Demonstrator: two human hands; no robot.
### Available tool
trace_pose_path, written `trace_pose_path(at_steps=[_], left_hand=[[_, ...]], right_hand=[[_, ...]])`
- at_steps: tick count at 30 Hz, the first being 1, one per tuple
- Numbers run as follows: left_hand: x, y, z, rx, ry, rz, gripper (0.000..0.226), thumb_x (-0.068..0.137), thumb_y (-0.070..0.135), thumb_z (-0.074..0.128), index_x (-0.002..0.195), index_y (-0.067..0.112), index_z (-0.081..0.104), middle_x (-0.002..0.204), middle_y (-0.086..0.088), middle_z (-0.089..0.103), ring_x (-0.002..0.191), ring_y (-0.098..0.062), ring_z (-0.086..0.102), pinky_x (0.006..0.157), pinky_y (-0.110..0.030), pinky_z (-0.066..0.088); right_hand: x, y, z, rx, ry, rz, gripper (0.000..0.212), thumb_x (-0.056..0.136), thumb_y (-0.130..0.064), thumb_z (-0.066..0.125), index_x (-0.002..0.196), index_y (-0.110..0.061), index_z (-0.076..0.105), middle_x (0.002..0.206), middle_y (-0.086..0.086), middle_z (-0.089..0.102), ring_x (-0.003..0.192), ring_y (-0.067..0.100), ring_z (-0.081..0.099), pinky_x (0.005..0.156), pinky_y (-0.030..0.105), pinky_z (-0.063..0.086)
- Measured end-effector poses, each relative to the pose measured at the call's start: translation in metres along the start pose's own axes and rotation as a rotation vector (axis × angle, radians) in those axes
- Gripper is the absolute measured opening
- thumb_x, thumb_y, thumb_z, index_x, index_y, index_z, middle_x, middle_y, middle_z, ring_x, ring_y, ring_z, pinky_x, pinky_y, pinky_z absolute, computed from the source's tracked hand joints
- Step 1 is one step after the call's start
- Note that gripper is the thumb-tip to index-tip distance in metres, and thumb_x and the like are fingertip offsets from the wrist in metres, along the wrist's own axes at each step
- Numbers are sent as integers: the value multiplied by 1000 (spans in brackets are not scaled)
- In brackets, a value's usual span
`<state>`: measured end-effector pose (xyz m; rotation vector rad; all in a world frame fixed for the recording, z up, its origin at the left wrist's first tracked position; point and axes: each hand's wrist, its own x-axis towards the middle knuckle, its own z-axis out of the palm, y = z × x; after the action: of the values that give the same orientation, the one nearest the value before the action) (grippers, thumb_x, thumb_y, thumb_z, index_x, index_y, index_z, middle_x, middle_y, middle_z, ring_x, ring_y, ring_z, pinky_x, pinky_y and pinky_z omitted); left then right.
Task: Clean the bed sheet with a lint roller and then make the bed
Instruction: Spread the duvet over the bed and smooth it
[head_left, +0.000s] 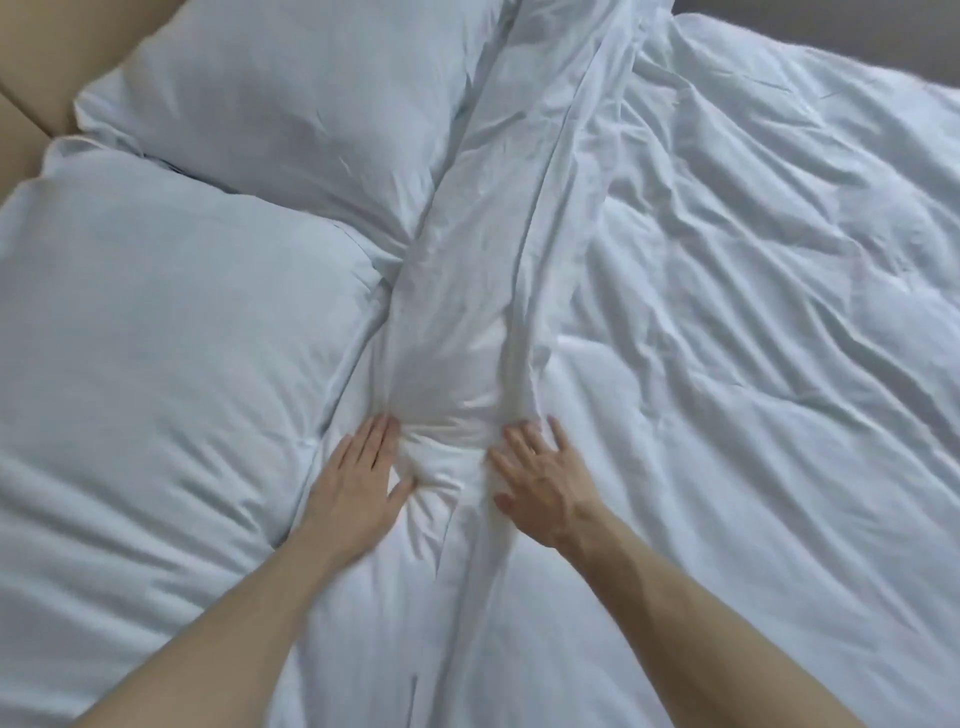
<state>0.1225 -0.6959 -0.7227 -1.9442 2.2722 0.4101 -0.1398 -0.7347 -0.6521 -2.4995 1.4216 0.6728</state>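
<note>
Both hands flat on white bedding, palms down. Left hand (358, 473): fingers (376, 431) straight and together, thumb out to the side, pressing the fabric and gripping nothing; slightly blurred. Right hand (545, 483): fingers (524, 441) straight and a bit spread, also pressing, nothing held. Between the two sets of fingers the cloth is bunched into a small puckered mound. From that gap a white fabric band (467, 291) runs away beyond the fingertips to the far edge of the bed; can't tell if it is bed sheet or the turned-back duvet edge. The right fingers lie on the band's raised fold line, the left fingers at its other edge. Near pillow (171, 338) just outside the left fingers, touching the band. Far pillow (291, 88) beyond it, well past the left fingertips. Wrinkled duvet (753, 312) spreads outward from the right fingers. Beige headboard (31, 67) behind the pillows, far from the left fingers.
</note>
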Motion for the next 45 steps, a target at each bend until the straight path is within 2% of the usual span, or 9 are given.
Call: trace_pose_path(at_steps=[4,7,11,15,20,24,32,40,45], left_hand=[[21,-7,-10,38,118,-35,66,91,47,44,138,3,58,144,-13,57,131,-29,56,108,-42,34],[58,17,-45,11,374,54,36,90,31,48,113,9,66,119,-12,64,106,-35,62,92,-46,43],[142,49,-81,-123,487,105,56,97,29,48,147,5,46,159,-19,36,149,-32,34,119,-49,31],[223,46,-87,25,180,201,74,101,56,21,163,17,15,171,-10,2,158,-21,-2,127,-39,-4],[270,40,-76,8,279,195,54,98,45,42,136,11,57,137,-16,58,129,-34,53,117,-46,29],[340,62,-100,-22,608,159,52,97,36,47,140,7,53,135,-19,55,123,-40,52,108,-50,37],[406,49,-32,-92,394,96,65,104,46,21,163,19,15,170,-8,12,158,-22,7,125,-53,13],[422,43,-16,-189,417,143,70,96,46,35,160,18,27,169,-9,18,157,-24,15,126,-51,9],[424,42,-16,-164,391,126,70,95,42,35,160,15,28,169,-10,18,157,-25,15,124,-56,15]], right_hand=[[-35,92,16,-71,-207,496,37,99,-49,42,115,-26,67,117,1,68,108,25,61,98,42,39],[-41,115,19,-12,51,475,8,82,-22,73,80,-16,68,84,8,66,81,32,61,76,43,51],[25,75,-13,169,436,195,41,90,-28,58,125,-8,60,138,19,55,128,39,52,102,48,45],[88,57,-15,189,375,57,66,99,-40,43,158,-14,27,165,15,21,154,30,15,125,46,15],[71,114,50,198,208,229,56,96,-41,41,140,-9,54,146,10,54,137,31,49,113,45,32],[86,146,15,229,572,166,13,86,-19,54,88,-14,66,82,0,68,82,29,63,73,39,48],[254,197,-60,242,589,159,62,103,-39,42,158,-16,28,165,14,22,155,29,13,125,45,16],[303,231,-13,245,477,344,81,97,-64,37,160,-14,23,166,7,21,155,19,15,125,40,16],[340,248,-90,228,901,457,25,87,-30,61,106,-14,66,112,3,63,102,29,59,89,43,40]])
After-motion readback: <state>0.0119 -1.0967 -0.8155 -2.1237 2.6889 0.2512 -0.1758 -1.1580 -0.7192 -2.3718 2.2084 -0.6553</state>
